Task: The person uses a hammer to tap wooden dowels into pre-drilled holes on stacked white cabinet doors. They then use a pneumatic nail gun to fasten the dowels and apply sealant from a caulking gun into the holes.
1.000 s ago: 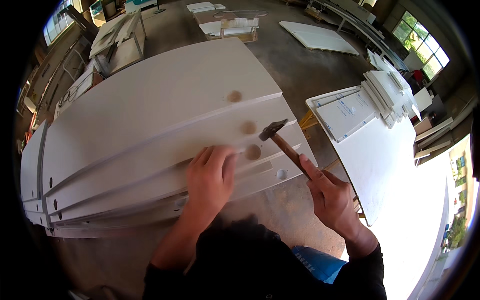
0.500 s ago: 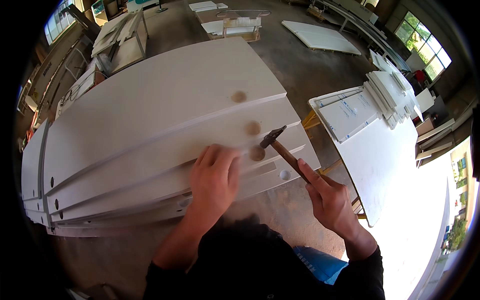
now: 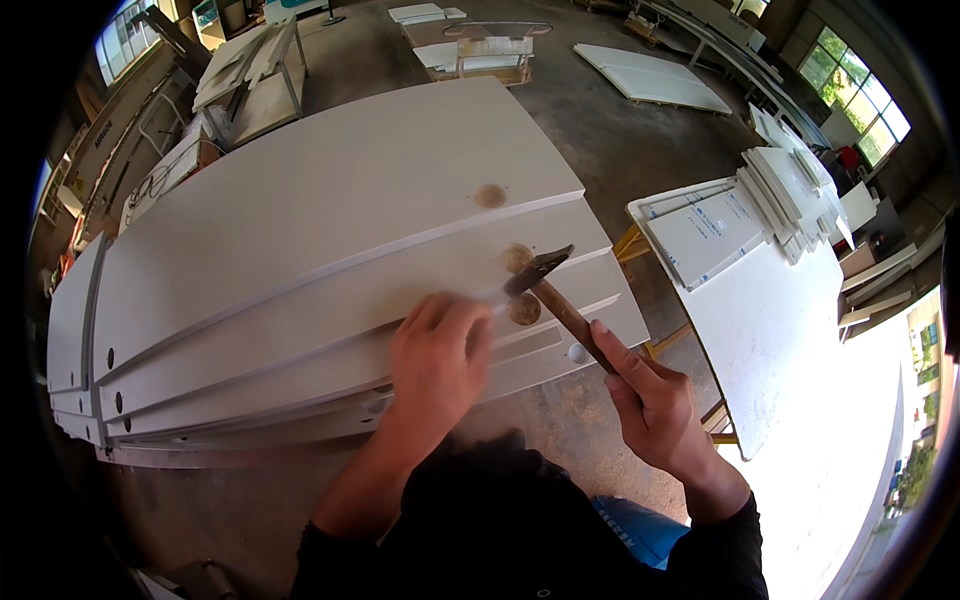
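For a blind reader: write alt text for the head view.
The right hand holds a hammer over stacked white panels; the left hand rests flat on them beside round brown spots.

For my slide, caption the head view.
Right hand swings a hammer beside the left hand on stacked white panels.

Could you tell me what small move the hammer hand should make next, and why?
Probably a short tap down. The right hand holds the hammer with its head just above the panel, by the fingertips of the left hand, which seem to steady something too small to tell.
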The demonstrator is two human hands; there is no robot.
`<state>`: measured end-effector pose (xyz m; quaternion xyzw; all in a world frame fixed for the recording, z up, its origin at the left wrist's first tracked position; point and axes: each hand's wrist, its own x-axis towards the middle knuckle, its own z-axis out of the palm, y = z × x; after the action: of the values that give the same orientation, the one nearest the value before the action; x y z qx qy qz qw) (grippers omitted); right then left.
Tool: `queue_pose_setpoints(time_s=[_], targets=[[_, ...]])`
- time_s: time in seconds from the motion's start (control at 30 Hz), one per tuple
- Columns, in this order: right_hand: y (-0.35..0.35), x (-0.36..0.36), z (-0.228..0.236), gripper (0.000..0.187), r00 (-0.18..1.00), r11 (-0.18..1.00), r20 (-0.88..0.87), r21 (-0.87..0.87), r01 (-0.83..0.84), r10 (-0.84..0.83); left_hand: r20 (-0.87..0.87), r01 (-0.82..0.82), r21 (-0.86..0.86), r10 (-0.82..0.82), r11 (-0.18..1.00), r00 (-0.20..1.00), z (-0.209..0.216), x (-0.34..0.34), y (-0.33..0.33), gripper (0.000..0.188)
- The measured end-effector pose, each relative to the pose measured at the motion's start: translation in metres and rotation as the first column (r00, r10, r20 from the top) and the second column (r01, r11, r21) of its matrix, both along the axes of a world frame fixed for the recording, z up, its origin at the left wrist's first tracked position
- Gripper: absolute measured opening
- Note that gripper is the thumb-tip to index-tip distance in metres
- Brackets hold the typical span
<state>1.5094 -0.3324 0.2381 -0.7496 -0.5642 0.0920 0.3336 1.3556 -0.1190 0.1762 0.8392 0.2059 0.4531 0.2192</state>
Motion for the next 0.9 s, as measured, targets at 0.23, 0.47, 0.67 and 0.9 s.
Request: queue_pose_setpoints(time_s=[0.23,0.47,0.67,0.9], targets=[[0.002,-0.001,0.006,0.065,0.996,1.0,0.089,0.018,-0.002,0.0,0.014,-0.008,-0.075,0.009,0.997,1.0,0.002,-0.001,-0.001,0.024],[0.002,-0.001,-0.002,0.068,0.989,0.999,0.147,0.033,-0.001,-0.004,0.007,0.003,-0.059,-0.003,0.998,1.0,-0.001,-0.001,0.0,0.021],[0.004,-0.001,-0.002,0.068,0.974,1.0,0.226,0.014,-0.019,0.015,0.012,0.008,-0.071,-0.007,0.997,1.0,0.0,0.0,0.002,0.019],[-0.001,-0.001,0.0,0.07,0.954,0.989,0.283,-0.132,-0.068,0.104,0.114,0.017,-0.205,0.006,0.979,0.994,0.002,-0.003,-0.003,0.016]])
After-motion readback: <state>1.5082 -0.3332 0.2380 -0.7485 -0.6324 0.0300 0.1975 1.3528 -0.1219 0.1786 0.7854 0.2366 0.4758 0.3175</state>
